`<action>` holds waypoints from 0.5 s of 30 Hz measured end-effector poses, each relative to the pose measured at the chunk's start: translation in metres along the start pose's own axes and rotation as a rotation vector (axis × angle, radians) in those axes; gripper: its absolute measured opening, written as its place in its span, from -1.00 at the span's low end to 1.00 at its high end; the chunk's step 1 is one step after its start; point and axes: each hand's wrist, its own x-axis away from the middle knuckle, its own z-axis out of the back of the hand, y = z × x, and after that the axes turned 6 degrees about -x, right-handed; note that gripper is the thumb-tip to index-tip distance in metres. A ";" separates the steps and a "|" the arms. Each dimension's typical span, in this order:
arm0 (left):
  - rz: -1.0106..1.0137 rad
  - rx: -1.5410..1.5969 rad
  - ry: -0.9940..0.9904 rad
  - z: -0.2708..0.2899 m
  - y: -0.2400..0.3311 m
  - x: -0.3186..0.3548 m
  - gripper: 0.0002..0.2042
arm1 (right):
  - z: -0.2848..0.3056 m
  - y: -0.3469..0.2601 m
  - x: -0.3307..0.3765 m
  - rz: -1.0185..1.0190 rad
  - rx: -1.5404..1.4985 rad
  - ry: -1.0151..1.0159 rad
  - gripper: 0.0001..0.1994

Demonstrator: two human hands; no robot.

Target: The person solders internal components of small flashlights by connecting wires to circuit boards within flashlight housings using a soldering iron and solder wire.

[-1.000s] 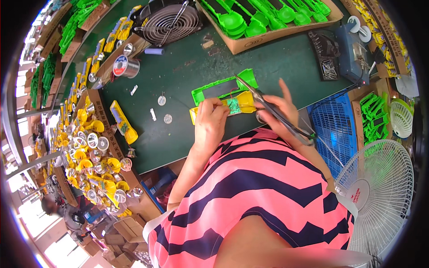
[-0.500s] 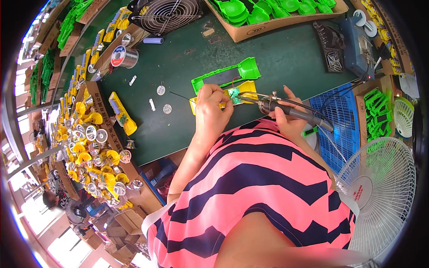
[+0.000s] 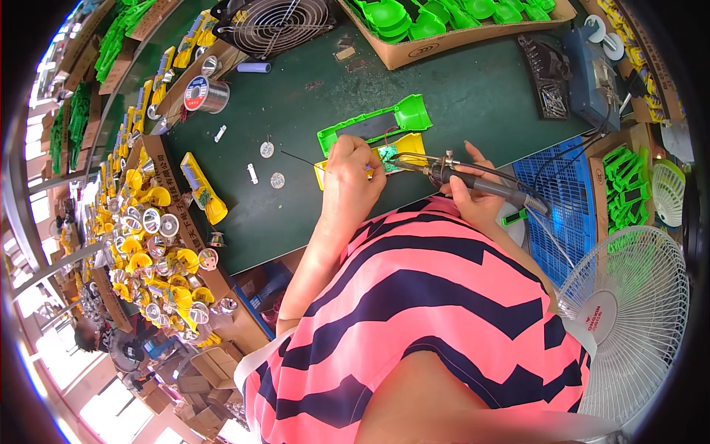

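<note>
Your right hand (image 3: 473, 194) has swung the soldering iron (image 3: 473, 181) from a steep diagonal a second ago to nearly flat now, tip pointing left and resting on the small circuit board (image 3: 390, 157). Fingers are wrapped tight round the dark handle.

Your left hand (image 3: 351, 174) has stayed put on the near left end of the yellow housing (image 3: 407, 146). Fingers pinched together; a thin dark wire (image 3: 299, 160) sticks out to the left of them, so you look to be holding it. Cannot tell the exact pinch point, the knuckles hide it.

Where things sit: the yellow housing with the board is at the middle of the green mat (image 3: 296, 214), close to your chest. The green housing (image 3: 377, 122) lies just beyond it, touching or nearly so.

My read: the iron dropping onto the board means you're on the joint now, not positioning any more.

Round about:
- solder spool (image 3: 201, 94) far left
- two small round discs (image 3: 271, 164) left of your hand
- yellow torch body (image 3: 201, 189) on the left edge of the mat
- box of green parts (image 3: 444, 22) on the far side
- white fan (image 3: 629, 318) near right
</note>
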 end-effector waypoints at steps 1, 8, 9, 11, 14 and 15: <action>-0.008 -0.006 -0.012 0.001 0.000 -0.001 -0.92 | 0.001 0.000 -0.001 0.001 0.000 -0.001 -0.81; -0.033 -0.015 -0.031 0.002 -0.001 -0.003 -0.91 | 0.004 -0.015 -0.009 0.129 0.022 -0.011 -0.83; -0.034 -0.016 -0.029 0.002 -0.001 -0.003 -0.91 | 0.005 -0.016 -0.010 0.135 0.016 -0.001 -0.83; -0.023 -0.013 -0.037 0.002 -0.001 -0.004 -0.90 | 0.006 -0.017 -0.010 0.138 0.013 0.002 -0.83; -0.015 0.009 -0.057 0.002 -0.004 -0.003 -0.88 | 0.010 -0.014 -0.009 0.160 0.040 -0.002 -0.82; -0.016 0.009 -0.057 0.003 -0.005 -0.004 -0.88 | 0.011 -0.013 -0.008 0.180 0.069 -0.007 -0.82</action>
